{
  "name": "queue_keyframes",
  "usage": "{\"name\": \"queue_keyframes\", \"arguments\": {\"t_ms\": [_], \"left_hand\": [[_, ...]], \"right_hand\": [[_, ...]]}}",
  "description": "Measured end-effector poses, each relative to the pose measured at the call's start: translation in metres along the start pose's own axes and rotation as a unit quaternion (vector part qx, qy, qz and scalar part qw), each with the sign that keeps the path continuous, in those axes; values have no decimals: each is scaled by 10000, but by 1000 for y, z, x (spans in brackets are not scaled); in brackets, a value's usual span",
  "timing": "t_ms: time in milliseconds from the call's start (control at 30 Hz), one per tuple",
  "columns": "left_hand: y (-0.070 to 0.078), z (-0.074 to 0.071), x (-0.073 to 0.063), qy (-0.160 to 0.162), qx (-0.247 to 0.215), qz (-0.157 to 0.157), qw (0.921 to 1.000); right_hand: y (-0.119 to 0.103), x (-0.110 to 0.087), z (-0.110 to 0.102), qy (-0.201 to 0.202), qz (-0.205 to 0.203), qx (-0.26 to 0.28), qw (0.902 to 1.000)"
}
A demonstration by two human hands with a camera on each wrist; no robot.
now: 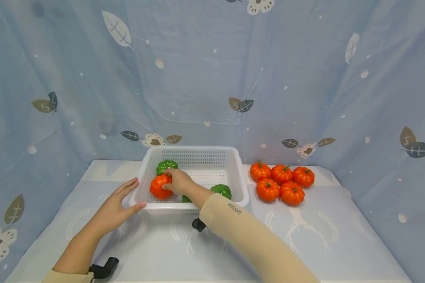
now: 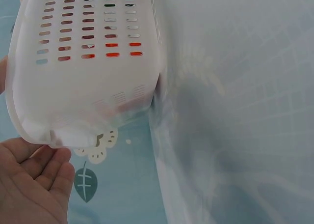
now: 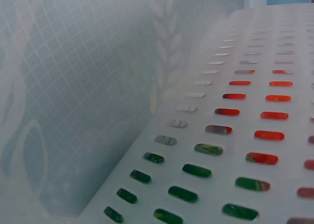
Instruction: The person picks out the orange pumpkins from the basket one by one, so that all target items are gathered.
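Inside a white perforated plastic basket [image 1: 212,151], my right hand [image 1: 180,182] holds a small orange pumpkin [image 1: 160,188] between thumb and fingers, at the left end. Just behind it lies a green pumpkin [image 1: 167,167]. Another green pumpkin [image 1: 221,191] is near the front right, and a third shows only partly beneath my right forearm. My left hand [image 1: 117,210] is at the basket's left front corner, fingers extended along the rim; in the left wrist view the left hand [image 2: 37,180] touches the rim. Through the slots in the right wrist view, orange and green show, with the right hand out of sight.
To the right of the basket sits a group of several orange pumpkins [image 1: 281,183] on the cloth-covered table [image 1: 156,251]. A blue patterned curtain [image 1: 198,78] hangs behind and at both sides. Black wrist mounts [image 1: 105,268] protrude from the sleeves.
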State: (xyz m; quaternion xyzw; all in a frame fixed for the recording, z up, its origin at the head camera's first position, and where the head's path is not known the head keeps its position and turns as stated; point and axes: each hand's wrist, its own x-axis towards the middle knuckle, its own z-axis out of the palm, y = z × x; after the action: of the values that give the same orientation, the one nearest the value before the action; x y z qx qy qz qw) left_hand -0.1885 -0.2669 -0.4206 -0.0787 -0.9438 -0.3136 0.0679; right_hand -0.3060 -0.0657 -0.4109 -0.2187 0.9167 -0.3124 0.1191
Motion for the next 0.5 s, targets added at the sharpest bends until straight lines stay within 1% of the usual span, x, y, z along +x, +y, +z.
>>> {"name": "queue_keyframes", "arguments": {"t_ms": [267, 367, 500], "left_hand": [[0, -1, -1, 4, -15, 49, 10000], [-1, 0, -1, 12, -28, 75, 10000], [-2, 0, -1, 19, -18, 31, 10000]], "right_hand": [[2, 1, 2, 64, -15, 136, 9999], [3, 1, 3, 36, 19, 209, 9998], [3, 1, 2, -38, 53, 292, 9996]]}}
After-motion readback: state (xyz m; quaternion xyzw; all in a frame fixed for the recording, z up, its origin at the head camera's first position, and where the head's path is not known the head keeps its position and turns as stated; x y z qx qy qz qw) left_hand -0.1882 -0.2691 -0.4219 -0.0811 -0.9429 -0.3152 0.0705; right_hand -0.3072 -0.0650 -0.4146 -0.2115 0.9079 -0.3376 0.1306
